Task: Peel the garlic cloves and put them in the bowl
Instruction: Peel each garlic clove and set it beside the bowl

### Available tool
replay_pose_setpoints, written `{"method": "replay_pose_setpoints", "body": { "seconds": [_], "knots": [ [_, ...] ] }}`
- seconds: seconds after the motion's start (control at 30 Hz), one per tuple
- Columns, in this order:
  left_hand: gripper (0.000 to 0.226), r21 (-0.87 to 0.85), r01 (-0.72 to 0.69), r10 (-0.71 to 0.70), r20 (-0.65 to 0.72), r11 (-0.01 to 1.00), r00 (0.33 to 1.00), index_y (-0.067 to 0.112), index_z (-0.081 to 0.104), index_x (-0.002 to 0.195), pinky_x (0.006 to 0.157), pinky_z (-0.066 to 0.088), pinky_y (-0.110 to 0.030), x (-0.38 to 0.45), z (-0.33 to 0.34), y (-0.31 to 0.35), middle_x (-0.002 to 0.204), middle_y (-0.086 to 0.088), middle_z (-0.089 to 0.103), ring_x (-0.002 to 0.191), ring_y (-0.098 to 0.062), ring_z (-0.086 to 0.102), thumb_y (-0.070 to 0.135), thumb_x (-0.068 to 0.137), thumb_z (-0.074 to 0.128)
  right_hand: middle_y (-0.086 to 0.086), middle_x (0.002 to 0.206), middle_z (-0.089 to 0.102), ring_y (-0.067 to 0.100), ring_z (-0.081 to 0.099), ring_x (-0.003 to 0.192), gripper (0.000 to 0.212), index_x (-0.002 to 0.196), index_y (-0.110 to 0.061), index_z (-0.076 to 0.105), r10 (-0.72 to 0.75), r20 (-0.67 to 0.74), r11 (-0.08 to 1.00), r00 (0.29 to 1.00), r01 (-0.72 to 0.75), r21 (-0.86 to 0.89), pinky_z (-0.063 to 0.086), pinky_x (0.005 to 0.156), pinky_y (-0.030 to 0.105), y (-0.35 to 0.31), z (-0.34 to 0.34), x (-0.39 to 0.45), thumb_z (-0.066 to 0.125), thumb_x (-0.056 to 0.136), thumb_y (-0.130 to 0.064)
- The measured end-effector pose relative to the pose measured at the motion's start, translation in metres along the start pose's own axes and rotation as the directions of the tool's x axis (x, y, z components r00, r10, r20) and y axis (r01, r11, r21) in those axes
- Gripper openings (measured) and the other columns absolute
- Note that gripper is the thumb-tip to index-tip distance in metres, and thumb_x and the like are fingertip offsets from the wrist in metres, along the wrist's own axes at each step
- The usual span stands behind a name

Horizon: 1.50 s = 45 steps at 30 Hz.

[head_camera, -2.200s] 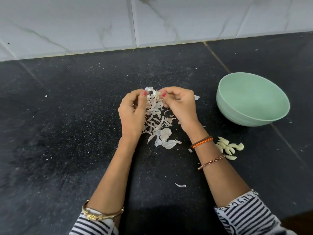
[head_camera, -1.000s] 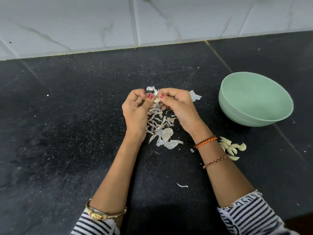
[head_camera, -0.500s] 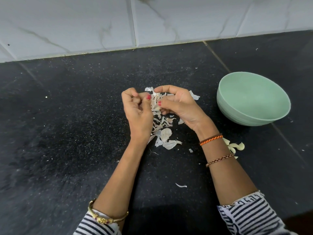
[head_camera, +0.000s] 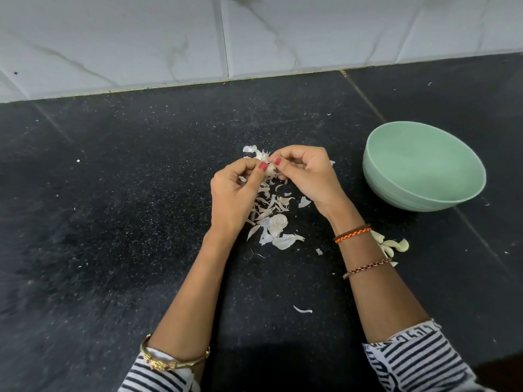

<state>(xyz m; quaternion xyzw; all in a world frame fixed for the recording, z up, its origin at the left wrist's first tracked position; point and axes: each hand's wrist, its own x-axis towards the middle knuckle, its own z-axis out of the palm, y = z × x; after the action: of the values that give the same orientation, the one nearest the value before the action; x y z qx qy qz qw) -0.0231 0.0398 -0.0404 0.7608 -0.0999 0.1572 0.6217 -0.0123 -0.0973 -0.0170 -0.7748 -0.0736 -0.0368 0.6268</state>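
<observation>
My left hand [head_camera: 235, 193] and my right hand [head_camera: 307, 174] meet above the black counter, both pinching one garlic clove [head_camera: 268, 168] that still carries papery skin. Under and between the hands lies a heap of garlic peels [head_camera: 273, 219]. A pale green bowl [head_camera: 423, 198] stands to the right of my right hand; its inside looks bare. Several peeled cloves [head_camera: 394, 246] lie on the counter just right of my right wrist, partly hidden by the forearm.
The black speckled counter [head_camera: 113, 207] runs back to a white marble-tiled wall [head_camera: 169, 38]. A single peel scrap [head_camera: 302, 310] lies between my forearms. Small white flecks dot the surface to the left.
Both hands stayed together over the peel heap, shifting slightly while working the clove. My right hand's fingers have curled back in on the clove. Bowl and peeled cloves did not move.
</observation>
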Motion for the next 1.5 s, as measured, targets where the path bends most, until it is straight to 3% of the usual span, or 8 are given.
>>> {"method": "replay_pose_setpoints", "body": {
  "seconds": [0.33, 0.57, 0.73, 0.87, 1.07, 1.2, 1.37, 1.5],
  "knots": [
    [0.020, 0.207, -0.028, 0.016, 0.062, 0.978, 0.998, 0.005, 0.071, 0.072, 0.064, 0.037, -0.009, 0.000, -0.003, -0.003, 0.058, 0.006, 0.058, 0.063, -0.001, 0.049, 0.019, 0.076, 0.057, -0.005, 0.079, 0.067, 0.012, 0.063, 0.077, 0.008, 0.088, -0.005, 0.071, 0.020, 0.051, 0.991, 0.998, -0.013, -0.133, 0.054, 0.076, 0.025, 0.004, -0.003, 0.001, 0.066, 0.083, -0.002],
    [0.014, 0.128, 0.001, -0.007, 0.049, 0.992, 0.999, 0.013, 0.068, 0.066, 0.063, 0.037, -0.011, 0.000, -0.003, -0.004, 0.056, 0.013, 0.055, 0.060, 0.000, 0.046, 0.018, 0.076, 0.059, 0.010, 0.081, 0.070, 0.014, 0.064, 0.075, 0.011, 0.086, -0.009, 0.070, 0.032, 0.082, 0.999, 0.996, -0.031, -0.016, 0.054, 0.070, 0.020, 0.000, -0.007, -0.001, 0.066, 0.082, 0.000],
    [0.039, -0.020, 0.029, -0.028, 0.060, 0.999, 0.998, -0.007, 0.062, 0.069, 0.053, 0.034, -0.019, -0.001, 0.000, 0.000, 0.059, -0.025, 0.050, 0.055, -0.011, 0.038, 0.030, 0.079, 0.057, 0.013, 0.078, 0.068, 0.007, 0.063, 0.068, 0.017, 0.092, -0.014, 0.065, 0.062, 0.211, 0.990, 0.976, -0.086, 0.108, 0.050, 0.064, 0.016, -0.003, -0.012, -0.004, 0.065, 0.082, 0.001],
    [0.021, -0.065, 0.085, -0.089, -0.062, 0.994, 0.994, 0.016, 0.058, 0.068, 0.053, 0.036, -0.015, 0.002, -0.001, 0.003, 0.059, 0.003, 0.049, 0.054, -0.001, 0.040, 0.012, 0.088, 0.053, 0.004, 0.073, 0.069, 0.008, 0.061, 0.067, 0.024, 0.103, -0.013, 0.063, 0.081, 0.313, 0.978, 0.946, -0.136, 0.159, 0.051, 0.065, 0.019, -0.003, -0.019, -0.004, 0.063, 0.082, 0.001],
    [0.049, -0.075, 0.062, -0.068, -0.072, 0.995, 0.995, 0.011, 0.035, 0.045, 0.044, 0.029, -0.012, 0.001, -0.005, -0.001, 0.046, 0.000, 0.032, 0.043, -0.002, 0.028, 0.007, 0.092, 0.053, -0.011, 0.065, 0.068, 0.000, 0.060, 0.064, 0.016, 0.086, -0.012, 0.068, 0.037, 0.079, 0.988, 0.996, -0.048, 0.145, 0.049, 0.063, 0.012, -0.002, -0.015, -0.001, 0.057, 0.088, -0.001],
    [0.014, -0.111, 0.092, -0.085, 0.072, 0.990, 0.994, 0.016, 0.065, 0.068, 0.059, 0.046, -0.023, 0.001, 0.001, -0.005, 0.060, 0.003, 0.059, 0.058, -0.010, 0.051, 0.015, 0.082, 0.068, -0.010, 0.070, 0.067, 0.001, 0.062, 0.066, 0.014, 0.084, -0.012, 0.067, -0.053, -0.040, 0.990, 0.998, 0.057, 0.130, 0.052, 0.065, 0.015, 0.001, -0.010, 0.000, 0.060, 0.087, 0.000],
    [0.014, -0.189, 0.147, -0.133, 0.086, 0.971, 0.987, 0.015, 0.068, 0.077, 0.055, 0.039, -0.007, 0.000, 0.005, 0.002, 0.063, 0.014, 0.066, 0.054, 0.005, 0.054, 0.008, 0.087, 0.062, -0.004, 0.079, 0.067, 0.002, 0.063, 0.071, 0.022, 0.086, -0.015, 0.068, -0.144, -0.050, 0.989, 0.988, 0.145, 0.020, 0.053, 0.070, 0.017, 0.006, -0.006, 0.003, 0.062, 0.083, 0.006],
    [0.014, -0.182, 0.155, -0.149, 0.045, 0.971, 0.988, 0.019, 0.070, 0.075, 0.062, 0.044, -0.016, 0.000, 0.002, -0.001, 0.068, 0.010, 0.068, 0.063, -0.002, 0.058, 0.019, 0.086, 0.062, -0.003, 0.082, 0.067, 0.004, 0.063, 0.075, 0.023, 0.091, -0.014, 0.067, -0.185, -0.037, 0.983, 0.982, 0.184, -0.023, 0.052, 0.071, 0.016, 0.008, -0.004, 0.003, 0.063, 0.082, 0.007]
  ]
}}
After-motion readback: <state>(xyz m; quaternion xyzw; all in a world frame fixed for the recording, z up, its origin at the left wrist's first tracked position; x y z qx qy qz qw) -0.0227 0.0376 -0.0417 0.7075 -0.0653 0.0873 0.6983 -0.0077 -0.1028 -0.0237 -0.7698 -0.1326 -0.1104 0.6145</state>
